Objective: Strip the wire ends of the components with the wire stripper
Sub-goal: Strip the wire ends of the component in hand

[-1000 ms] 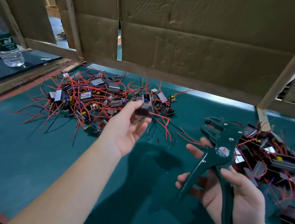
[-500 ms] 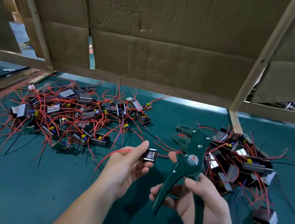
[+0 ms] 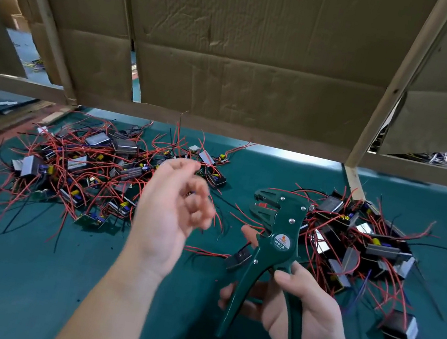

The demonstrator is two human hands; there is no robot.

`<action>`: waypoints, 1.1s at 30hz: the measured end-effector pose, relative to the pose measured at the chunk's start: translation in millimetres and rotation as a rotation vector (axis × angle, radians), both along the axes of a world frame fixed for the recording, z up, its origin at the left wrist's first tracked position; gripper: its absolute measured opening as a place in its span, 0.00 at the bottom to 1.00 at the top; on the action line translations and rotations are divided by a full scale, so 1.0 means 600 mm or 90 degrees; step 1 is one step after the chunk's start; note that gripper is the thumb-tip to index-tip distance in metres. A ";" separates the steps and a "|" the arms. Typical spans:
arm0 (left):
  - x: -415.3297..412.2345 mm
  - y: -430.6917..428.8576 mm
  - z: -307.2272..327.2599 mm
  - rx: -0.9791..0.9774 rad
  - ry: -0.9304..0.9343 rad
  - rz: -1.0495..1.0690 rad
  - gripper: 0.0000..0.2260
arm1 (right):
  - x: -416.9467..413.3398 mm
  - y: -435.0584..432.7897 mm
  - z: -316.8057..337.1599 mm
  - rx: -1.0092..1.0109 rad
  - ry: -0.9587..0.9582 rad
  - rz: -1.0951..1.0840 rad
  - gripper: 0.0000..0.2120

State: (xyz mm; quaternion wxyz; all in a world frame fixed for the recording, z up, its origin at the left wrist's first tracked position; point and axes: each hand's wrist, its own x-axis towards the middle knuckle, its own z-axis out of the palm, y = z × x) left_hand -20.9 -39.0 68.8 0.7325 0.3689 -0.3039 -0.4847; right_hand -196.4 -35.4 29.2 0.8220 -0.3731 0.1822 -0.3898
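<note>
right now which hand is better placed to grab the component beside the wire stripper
Left. The left hand looks empty, fingers loosely curled, just left of the component. The right hand is wrapped round the wire stripper handles, so it is occupied.

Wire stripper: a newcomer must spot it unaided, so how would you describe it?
On the green table, between the left heap and right heap of red-wired components, find the person's right hand. It grips the wire stripper, the only dark green tool, long-handled, with a round label reading W01A.
</note>
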 end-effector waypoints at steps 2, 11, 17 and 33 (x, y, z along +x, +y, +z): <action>-0.032 -0.017 -0.016 -0.007 -0.132 0.055 0.06 | 0.001 -0.001 0.000 0.004 -0.002 0.006 0.41; -0.066 -0.013 -0.121 0.018 -0.476 -0.136 0.14 | -0.004 -0.009 -0.006 0.006 0.009 0.022 0.31; -0.037 -0.012 -0.134 0.011 -0.662 -0.046 0.12 | -0.002 -0.019 -0.021 0.045 0.052 0.013 0.33; -0.031 -0.015 -0.108 0.006 -0.493 -0.077 0.05 | -0.025 -0.015 0.007 0.018 -0.051 -0.047 0.40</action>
